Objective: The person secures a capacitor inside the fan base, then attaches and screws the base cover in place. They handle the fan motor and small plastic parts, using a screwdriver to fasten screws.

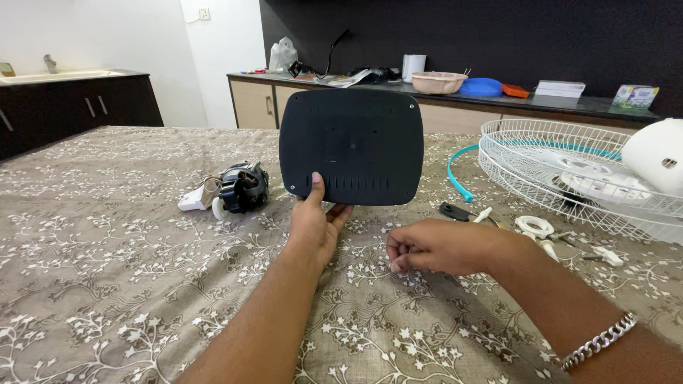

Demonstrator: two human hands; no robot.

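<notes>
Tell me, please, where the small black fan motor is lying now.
In the head view, the black fan motor lies on the flowered tablecloth, left of the dark panel that the left hand holds upright.

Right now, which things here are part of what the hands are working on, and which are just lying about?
In hand:
- black base plate, held upright by left hand
- right hand, fingers pinched shut

Lying about:
- fan motor
- white fan grille
- pink bowl
- blue lid

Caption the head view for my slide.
Left hand props a dark panel upright; right hand pinches something small.
</notes>
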